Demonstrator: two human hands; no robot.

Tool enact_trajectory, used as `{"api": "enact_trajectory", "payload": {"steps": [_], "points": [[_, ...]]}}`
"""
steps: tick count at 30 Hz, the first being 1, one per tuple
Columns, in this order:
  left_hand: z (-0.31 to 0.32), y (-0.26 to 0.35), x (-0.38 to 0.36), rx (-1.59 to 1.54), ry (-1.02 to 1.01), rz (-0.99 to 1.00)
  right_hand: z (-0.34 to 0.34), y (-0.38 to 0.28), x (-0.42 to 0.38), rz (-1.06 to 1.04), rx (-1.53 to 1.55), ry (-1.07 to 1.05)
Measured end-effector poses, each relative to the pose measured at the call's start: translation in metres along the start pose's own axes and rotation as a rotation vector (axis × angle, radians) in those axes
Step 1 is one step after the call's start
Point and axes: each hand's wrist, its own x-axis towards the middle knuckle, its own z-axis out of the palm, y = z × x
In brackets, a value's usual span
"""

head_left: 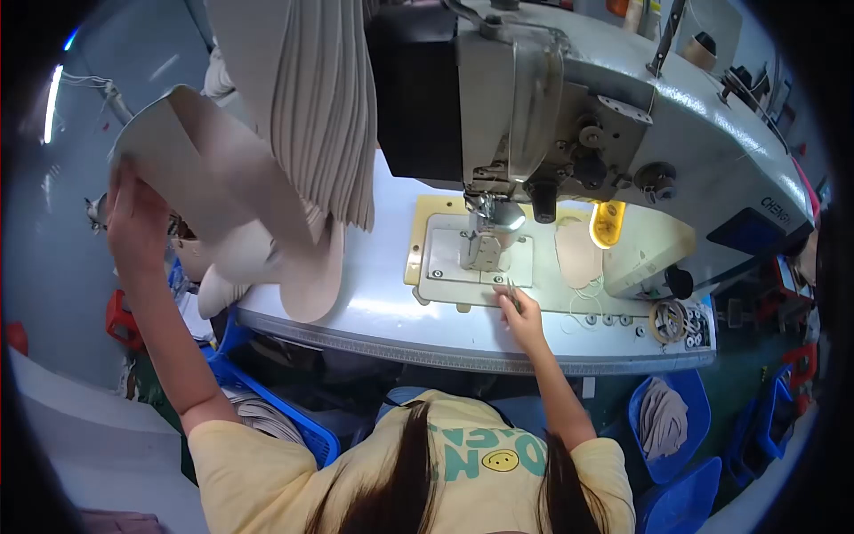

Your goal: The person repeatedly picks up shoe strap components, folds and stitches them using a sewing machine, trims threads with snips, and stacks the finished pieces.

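Note:
My left hand (138, 222) is raised at the far left, its fingers closed on the edge of a large beige fabric piece (218, 169), which is blurred and curves over toward the table. Beside it hangs a thick stack of beige pieces (316, 98), with more rounded pieces (311, 289) lying below at the table's left end. My right hand (521, 316) rests at the front of the sewing machine's needle plate (445, 258), fingers pinched round a small, thin metal tool (511, 288) whose kind I cannot make out. Just behind it stands the presser foot (483, 252).
The sewing machine's head (614, 116) overhangs the white table (374, 303). Right of the plate lie a beige piece (578, 254) with loose thread, several bobbins (608, 319) and a tape roll (669, 321). Blue baskets (294, 418) with fabric and a blue bin (698, 400) stand below.

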Motion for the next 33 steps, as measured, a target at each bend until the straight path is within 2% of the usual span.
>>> {"api": "enact_trajectory", "payload": {"steps": [2,4,6,8,11,15,18,21,22,25,28,30,33], "points": [[0.012,0.011,0.026,0.019,0.05,-0.044,-0.002,0.004,-0.004,-0.019,-0.017,-0.01],[0.001,0.03,0.069,-0.05,-0.329,-0.133,-0.001,0.008,-0.005,-0.051,-0.042,-0.016],[0.019,0.049,0.081,0.227,0.061,-0.02,-0.001,0.01,-0.005,-0.085,-0.093,-0.013],[0.066,0.076,0.09,0.189,0.192,0.074,0.0,0.008,-0.005,-0.095,-0.093,-0.019],[0.079,0.116,0.144,0.147,-0.038,0.139,-0.002,0.009,-0.008,-0.101,-0.097,-0.015],[0.159,0.129,0.142,0.243,-0.216,0.268,0.0,0.005,-0.008,-0.089,-0.102,0.003],[0.201,0.118,0.128,0.336,-0.283,0.325,0.001,0.008,-0.009,-0.115,-0.109,0.016],[0.212,0.095,0.12,0.47,-0.353,0.4,0.0,0.005,-0.007,-0.126,-0.098,0.016],[0.211,0.089,0.113,0.424,-0.293,0.34,0.002,0.008,-0.007,-0.144,-0.091,0.026],[0.18,0.06,0.099,0.295,-0.079,0.502,0.0,0.008,-0.01,-0.127,-0.098,0.034],[0.116,0.0,0.083,0.114,-0.019,0.46,0.001,0.002,-0.01,-0.078,-0.097,0.019],[0.081,-0.056,0.066,0.27,0.063,0.25,0.001,0.001,-0.01,-0.087,-0.098,0.01],[0.082,-0.086,0.038,0.281,0.028,0.161,0.001,0.006,-0.008,-0.136,-0.139,-0.003]]}}
